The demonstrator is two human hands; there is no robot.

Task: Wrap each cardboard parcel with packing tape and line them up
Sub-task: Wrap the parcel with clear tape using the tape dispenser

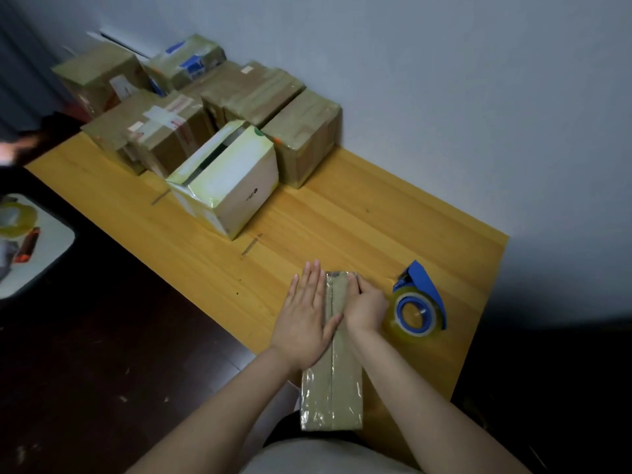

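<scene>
A long, narrow cardboard parcel (333, 391) covered in clear tape lies lengthwise near the front edge of the wooden table (342, 217). My left hand (306, 319) lies flat on the parcel's top left side, fingers straight. My right hand (364, 304) grips the parcel's far right edge with curled fingers. A blue tape dispenser (419, 302) with a clear roll sits on the table just right of my right hand.
Several taped brown parcels (301, 135) are packed together at the table's far end against the wall, with a white box (229, 179) in front of them. A white stool (34, 248) at the left holds a tape roll and an orange tool.
</scene>
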